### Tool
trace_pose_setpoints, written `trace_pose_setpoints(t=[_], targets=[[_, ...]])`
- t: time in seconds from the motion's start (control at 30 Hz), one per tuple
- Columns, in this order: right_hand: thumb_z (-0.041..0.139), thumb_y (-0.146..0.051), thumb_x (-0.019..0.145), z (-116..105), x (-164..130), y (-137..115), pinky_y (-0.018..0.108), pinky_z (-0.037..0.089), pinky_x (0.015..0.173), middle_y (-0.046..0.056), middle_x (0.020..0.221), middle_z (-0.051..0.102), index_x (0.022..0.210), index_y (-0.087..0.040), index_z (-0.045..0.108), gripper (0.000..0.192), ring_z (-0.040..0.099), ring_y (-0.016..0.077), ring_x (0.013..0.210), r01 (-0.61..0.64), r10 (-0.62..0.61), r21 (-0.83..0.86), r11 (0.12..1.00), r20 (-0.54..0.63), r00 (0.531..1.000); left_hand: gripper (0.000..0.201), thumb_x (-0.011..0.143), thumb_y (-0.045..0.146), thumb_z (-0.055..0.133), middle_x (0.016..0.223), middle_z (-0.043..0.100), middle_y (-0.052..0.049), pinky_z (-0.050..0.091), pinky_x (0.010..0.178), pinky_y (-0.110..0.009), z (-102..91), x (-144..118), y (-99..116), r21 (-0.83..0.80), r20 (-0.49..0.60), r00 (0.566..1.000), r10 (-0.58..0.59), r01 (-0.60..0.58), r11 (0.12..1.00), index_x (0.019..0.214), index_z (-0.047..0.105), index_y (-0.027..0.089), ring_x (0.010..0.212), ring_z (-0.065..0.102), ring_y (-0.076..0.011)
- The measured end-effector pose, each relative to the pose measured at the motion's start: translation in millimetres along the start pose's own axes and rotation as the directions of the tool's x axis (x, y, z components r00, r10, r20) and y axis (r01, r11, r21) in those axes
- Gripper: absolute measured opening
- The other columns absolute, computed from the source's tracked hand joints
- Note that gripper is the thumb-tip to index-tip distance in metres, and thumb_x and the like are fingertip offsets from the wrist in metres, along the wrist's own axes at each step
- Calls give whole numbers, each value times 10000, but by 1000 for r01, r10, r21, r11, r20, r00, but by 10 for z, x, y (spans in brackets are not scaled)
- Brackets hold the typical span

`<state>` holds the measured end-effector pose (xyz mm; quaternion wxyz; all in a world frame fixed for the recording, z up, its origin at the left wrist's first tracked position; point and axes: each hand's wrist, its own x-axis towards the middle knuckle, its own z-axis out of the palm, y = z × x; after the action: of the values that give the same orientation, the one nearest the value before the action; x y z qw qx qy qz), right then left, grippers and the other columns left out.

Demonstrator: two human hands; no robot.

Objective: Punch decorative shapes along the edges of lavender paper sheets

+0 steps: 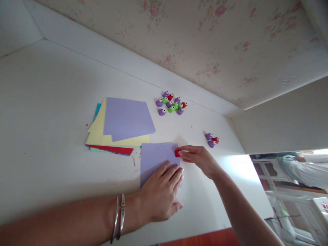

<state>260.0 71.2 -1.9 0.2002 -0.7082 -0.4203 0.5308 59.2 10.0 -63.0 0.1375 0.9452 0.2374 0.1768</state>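
Fronting floral wallpaper (205,41), white tabletop (51,102)

White tabletop (51,112), set against a flowered wall. Lying on it: a fanned stack of paper sheets (120,128), lilac on top, then yellow, with red and blue edges showing below. Just in front, apart from the stack, a single lilac sheet (155,157). Farther back, a cluster of small purple, green and red punches (171,103). To the right, well apart, three more small punches (212,139), two purple and one red, touching each other.
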Motion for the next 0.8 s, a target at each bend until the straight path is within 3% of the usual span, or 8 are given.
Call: trace_pose_setpoints(t=[0.3,0.8], targets=[[850,-401,621,-97,156,-118,313,549,747,58,783,760,844,-198,789,308,677,175,744,-43,53,-135,990,71,996,701,980,589,277,1515,393,-149,129,1192,-469,-19,16,8,37,-8,1000,2,-1,999,1420,468,77,1395,356,-286],[836,-384,643,-94,161,-153,310,560,725,75,807,767,867,-192,792,299,672,168,701,-62,74,-170,984,65,995,688,984,572,276,1516,393,-146,121,1189,-470,-29,20,15,44,5,1000,1,-2,999,1428,460,79,1401,350,-288]])
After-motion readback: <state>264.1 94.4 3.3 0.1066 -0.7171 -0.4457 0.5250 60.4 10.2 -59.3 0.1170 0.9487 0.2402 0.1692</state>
